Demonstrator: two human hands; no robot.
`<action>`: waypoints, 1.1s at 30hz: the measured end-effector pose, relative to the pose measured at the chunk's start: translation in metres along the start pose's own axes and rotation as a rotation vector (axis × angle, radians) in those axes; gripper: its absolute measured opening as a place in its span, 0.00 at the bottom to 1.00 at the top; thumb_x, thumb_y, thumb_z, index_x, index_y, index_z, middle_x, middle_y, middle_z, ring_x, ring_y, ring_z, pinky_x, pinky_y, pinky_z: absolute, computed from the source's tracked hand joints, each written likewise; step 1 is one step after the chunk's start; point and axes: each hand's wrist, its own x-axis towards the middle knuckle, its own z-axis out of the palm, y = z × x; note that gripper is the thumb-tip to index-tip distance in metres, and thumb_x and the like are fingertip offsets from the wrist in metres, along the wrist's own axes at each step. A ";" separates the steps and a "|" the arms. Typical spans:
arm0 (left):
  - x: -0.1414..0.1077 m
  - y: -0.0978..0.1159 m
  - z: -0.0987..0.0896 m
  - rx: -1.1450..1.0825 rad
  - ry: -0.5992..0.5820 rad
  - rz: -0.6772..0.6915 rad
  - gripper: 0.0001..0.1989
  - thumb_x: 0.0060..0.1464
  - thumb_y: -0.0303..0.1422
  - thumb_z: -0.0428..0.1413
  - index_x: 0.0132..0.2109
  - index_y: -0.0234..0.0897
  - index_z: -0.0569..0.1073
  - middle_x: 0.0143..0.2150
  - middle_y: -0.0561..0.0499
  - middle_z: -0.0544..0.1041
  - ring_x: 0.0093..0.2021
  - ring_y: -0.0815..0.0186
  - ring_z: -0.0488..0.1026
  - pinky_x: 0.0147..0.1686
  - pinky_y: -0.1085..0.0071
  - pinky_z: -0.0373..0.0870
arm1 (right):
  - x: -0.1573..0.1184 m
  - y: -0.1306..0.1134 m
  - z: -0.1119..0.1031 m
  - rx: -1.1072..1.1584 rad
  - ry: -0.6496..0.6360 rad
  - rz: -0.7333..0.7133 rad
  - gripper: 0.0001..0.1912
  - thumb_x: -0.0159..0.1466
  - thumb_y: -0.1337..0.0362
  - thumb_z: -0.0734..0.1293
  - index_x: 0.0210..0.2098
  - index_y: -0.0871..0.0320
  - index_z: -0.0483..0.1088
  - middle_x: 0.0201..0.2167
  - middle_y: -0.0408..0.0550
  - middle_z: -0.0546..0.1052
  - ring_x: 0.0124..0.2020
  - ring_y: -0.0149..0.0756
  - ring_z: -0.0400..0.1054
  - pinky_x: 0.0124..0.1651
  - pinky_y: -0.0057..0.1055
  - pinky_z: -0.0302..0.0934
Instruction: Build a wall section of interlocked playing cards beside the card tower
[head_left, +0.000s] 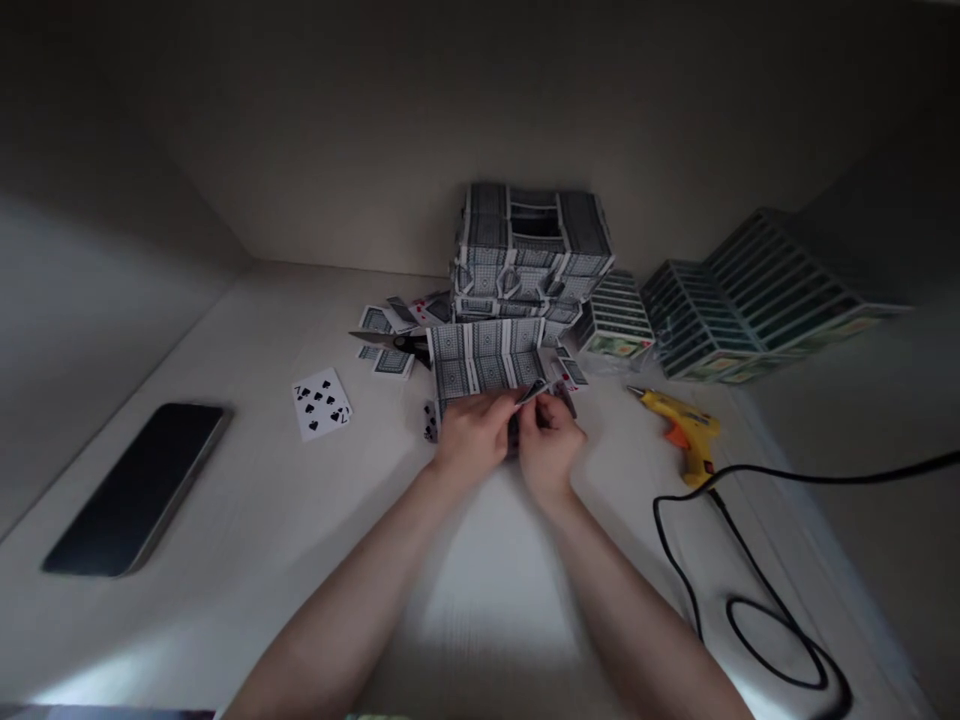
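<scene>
My left hand (474, 432) and my right hand (551, 442) are close together at the front of an open box made of patterned playing cards (487, 345). Between my fingertips a small bent playing card (534, 388) sticks up, and both hands pinch at it. The left hand also rests against the box's front edge, hiding part of it. Right behind the box stands a taller structure of card panels (487, 235) with a rectangular opening on top. My fingers cover the lower part of the bent card.
A yellow glue gun (694, 440) lies right, its black cable (757, 470) looping forward. Scissors (397, 345) rest on loose cards left of the box. Further left are a seven of spades (321, 404) and a dark phone (139, 490). Stacked card packs (750, 310) stand at right.
</scene>
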 end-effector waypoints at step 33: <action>-0.002 -0.006 -0.002 -0.103 0.051 0.124 0.24 0.52 0.18 0.45 0.55 0.37 0.65 0.54 0.48 0.71 0.53 0.68 0.69 0.52 0.68 0.69 | 0.007 -0.001 0.002 0.448 -0.059 0.049 0.12 0.57 0.63 0.63 0.40 0.59 0.70 0.39 0.52 0.77 0.39 0.36 0.72 0.45 0.35 0.66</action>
